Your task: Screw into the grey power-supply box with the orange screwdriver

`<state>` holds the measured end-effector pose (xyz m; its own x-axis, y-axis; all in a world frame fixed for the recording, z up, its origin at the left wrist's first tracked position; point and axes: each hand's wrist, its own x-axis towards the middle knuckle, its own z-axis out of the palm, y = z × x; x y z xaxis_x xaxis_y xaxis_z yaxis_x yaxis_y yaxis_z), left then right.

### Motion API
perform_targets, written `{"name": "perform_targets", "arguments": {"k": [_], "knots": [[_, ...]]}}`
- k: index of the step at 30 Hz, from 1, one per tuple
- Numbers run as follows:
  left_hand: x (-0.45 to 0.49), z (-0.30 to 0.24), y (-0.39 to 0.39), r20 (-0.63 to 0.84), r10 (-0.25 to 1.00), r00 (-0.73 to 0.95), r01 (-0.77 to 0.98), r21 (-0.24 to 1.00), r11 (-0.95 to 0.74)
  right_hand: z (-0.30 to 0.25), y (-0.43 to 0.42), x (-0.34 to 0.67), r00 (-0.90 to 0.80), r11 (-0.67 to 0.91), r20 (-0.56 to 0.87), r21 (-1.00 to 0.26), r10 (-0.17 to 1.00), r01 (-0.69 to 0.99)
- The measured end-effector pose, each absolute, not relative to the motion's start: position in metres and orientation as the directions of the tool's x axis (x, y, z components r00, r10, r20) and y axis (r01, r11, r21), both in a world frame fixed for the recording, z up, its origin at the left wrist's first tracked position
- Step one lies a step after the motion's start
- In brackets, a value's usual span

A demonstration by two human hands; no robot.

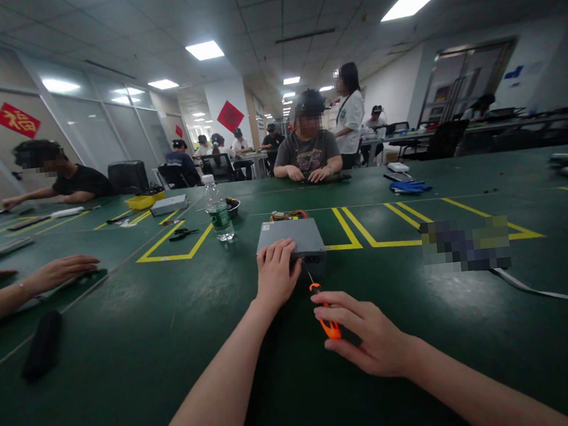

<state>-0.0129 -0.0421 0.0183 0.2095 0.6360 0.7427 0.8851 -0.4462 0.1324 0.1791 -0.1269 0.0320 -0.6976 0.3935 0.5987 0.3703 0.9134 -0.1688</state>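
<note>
Table [173, 317]: grey box [302, 233], bowl [236, 212] holding dark items [231, 203].

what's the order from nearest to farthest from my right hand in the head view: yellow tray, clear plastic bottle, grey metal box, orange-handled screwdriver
1. Orange-handled screwdriver, in the right hand.
2. Grey metal box, under the left hand.
3. Clear plastic bottle, left of the box.
4. Yellow tray, left, beyond the bottle.

Bright ceiling panels [205, 50]; glare patches on dim tabletop [146, 347]
</note>
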Motion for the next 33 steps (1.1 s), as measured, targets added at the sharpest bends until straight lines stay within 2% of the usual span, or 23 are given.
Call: {"name": "perform_targets", "arguments": {"k": [3, 6, 9, 13, 16, 20, 23, 26, 29, 33], "knots": [[-0.0132, 0.0181, -0.042, 0.742, 0.636, 0.213, 0.884, 0.131, -0.448, 0.0311, -0.126, 0.1798, -0.662, 0.9, 0.614, -0.229, 0.43, 0.372], [-0.0134, 0.0183, -0.0422, 0.741, 0.636, 0.213, 0.887, 0.126, -0.444, 0.033, -0.1263, 0.181, -0.694, 0.886, 0.55, -0.282, 0.464, 0.369], [-0.0133, 0.0187, -0.0426, 0.741, 0.636, 0.215, 0.887, 0.123, -0.444, 0.0353, -0.1275, 0.1809, -0.75, 0.899, 0.496, -0.24, 0.437, 0.365], [-0.0133, 0.0189, -0.0426, 0.74, 0.636, 0.218, 0.891, 0.116, -0.439, 0.033, -0.1274, 0.179, -0.725, 0.914, 0.563, -0.172, 0.398, 0.368], [-0.0135, 0.0186, -0.0422, 0.736, 0.64, 0.22, 0.894, 0.109, -0.434, 0.0301, -0.1266, 0.1792, -0.684, 0.903, 0.594, -0.213, 0.422, 0.373], [-0.0138, 0.0186, -0.0423, 0.737, 0.638, 0.225, 0.894, 0.104, -0.435, 0.0322, -0.128, 0.1806, -0.716, 0.887, 0.524, -0.252, 0.461, 0.387], [-0.0138, 0.0186, -0.0424, 0.742, 0.633, 0.222, 0.892, 0.107, -0.439, 0.0344, -0.129, 0.1802, -0.767, 0.906, 0.485, -0.183, 0.421, 0.382], [-0.0139, 0.0184, -0.0423, 0.74, 0.635, 0.222, 0.892, 0.109, -0.439, 0.0327, -0.1278, 0.1791, -0.744, 0.919, 0.548, -0.134, 0.381, 0.372], [-0.0141, 0.018, -0.0418, 0.737, 0.639, 0.221, 0.891, 0.115, -0.44, 0.0302, -0.1261, 0.1793, -0.698, 0.906, 0.585, -0.19, 0.413, 0.378], [-0.0143, 0.0176, -0.0414, 0.737, 0.639, 0.221, 0.889, 0.117, -0.442, 0.0322, -0.127, 0.1802, -0.736, 0.891, 0.502, -0.247, 0.454, 0.381]]}}
